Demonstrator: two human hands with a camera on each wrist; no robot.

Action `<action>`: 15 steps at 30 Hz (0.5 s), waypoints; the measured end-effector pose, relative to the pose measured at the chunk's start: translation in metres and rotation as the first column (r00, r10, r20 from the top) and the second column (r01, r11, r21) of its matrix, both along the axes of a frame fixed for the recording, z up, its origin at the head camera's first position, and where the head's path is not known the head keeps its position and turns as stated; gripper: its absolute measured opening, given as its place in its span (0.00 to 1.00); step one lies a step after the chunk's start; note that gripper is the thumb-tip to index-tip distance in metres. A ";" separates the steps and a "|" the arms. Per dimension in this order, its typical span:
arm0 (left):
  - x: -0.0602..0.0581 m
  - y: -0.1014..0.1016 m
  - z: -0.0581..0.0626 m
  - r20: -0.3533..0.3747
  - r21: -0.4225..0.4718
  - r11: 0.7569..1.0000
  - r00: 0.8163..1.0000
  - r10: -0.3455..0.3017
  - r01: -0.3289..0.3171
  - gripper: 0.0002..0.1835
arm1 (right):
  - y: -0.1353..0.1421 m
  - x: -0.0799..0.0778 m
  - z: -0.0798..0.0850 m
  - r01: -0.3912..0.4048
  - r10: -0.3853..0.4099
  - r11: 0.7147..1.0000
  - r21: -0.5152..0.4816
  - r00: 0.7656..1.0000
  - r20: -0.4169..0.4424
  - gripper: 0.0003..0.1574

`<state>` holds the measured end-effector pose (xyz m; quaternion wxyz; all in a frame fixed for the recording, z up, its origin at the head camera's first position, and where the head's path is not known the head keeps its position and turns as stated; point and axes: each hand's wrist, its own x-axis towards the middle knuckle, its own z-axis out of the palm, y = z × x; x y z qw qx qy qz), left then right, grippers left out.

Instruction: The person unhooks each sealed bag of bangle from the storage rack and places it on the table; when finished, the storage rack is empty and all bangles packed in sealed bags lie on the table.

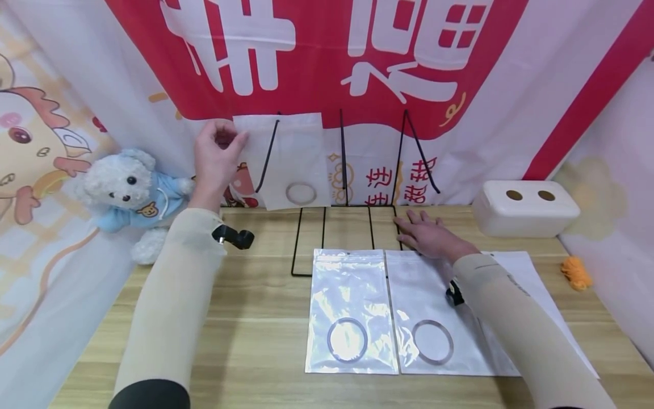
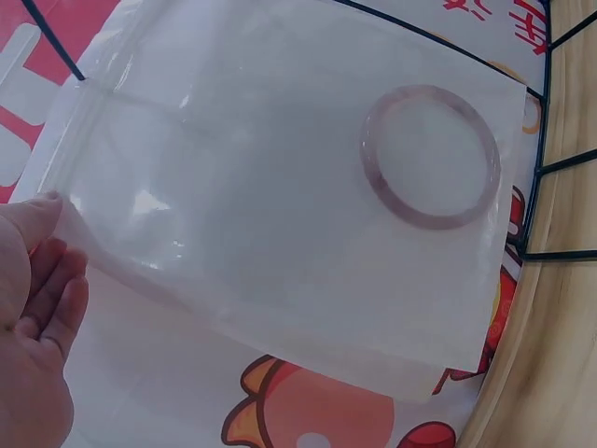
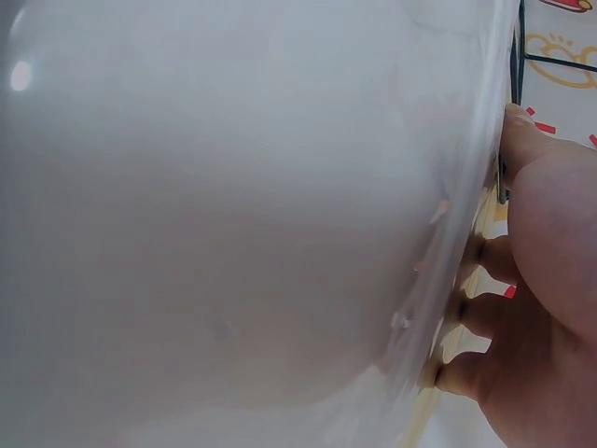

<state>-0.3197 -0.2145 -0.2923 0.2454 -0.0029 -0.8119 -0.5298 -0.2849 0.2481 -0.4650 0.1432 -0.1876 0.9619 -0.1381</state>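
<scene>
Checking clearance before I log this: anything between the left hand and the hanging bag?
Nothing visible: the left hand pinches the hanging bag directly by its edge. The black prong before the bag stands clear of the hand.

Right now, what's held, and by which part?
The left hand pinches the hanging white rectangular plastic bag by its upper left edge; the right hand holds nothing.

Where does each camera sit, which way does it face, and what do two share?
Head: worn on the head, facing forward and down at wire rack and flat zip bags; left grip, right grip, both sleeves show.
Left wrist: worn there, facing the hung zip bag and bangle-shaped ring; left grip at left edge.
Right wrist: worn there, facing a zip bag close up; right grip at right edge.
Head and left wrist share the hung zip bag.
</scene>
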 end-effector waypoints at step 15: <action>0.010 -0.007 0.005 0.022 0.112 0.993 0.999 -0.046 0.043 0.20 | 0.000 0.001 0.000 0.004 -0.004 1.000 0.006 1.000 0.001 0.41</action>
